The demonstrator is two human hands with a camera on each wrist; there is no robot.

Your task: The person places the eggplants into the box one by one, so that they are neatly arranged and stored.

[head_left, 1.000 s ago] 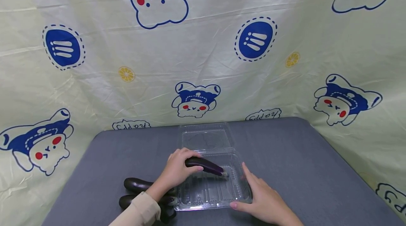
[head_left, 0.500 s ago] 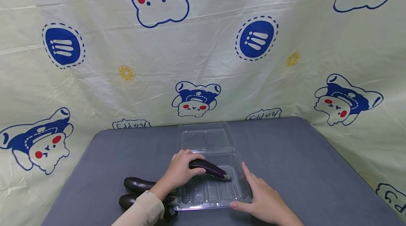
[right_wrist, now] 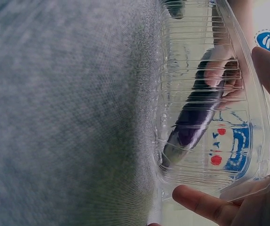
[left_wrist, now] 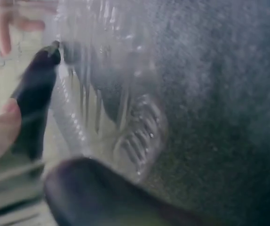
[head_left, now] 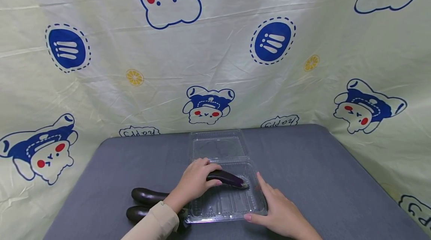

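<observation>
My left hand [head_left: 196,181] grips a dark purple eggplant [head_left: 227,178] by its rounded end, thumb on the near side. The eggplant slants down into a clear plastic clamshell container [head_left: 215,219], its stem end low near the right wall. In the right wrist view the eggplant [right_wrist: 194,117] shows through the ribbed plastic. At the container's right front corner rests my right hand [head_left: 281,210], fingers straight along the right side and thumb at the front rim. Two more eggplants, an upper one [head_left: 147,196] and a lower one [head_left: 135,214], lie left of the container, partly behind the left sleeve.
The container's lid [head_left: 219,147] lies folded back toward the far edge of the grey table [head_left: 303,165]. Another dark rounded part [head_left: 183,227] peeks out by the left sleeve [head_left: 158,219]. Behind the table hangs a printed cloth [head_left: 215,52].
The left hand has moved slightly to the right, carrying the eggplant further toward the container's right wall. The right hand and the container have stayed in place.
</observation>
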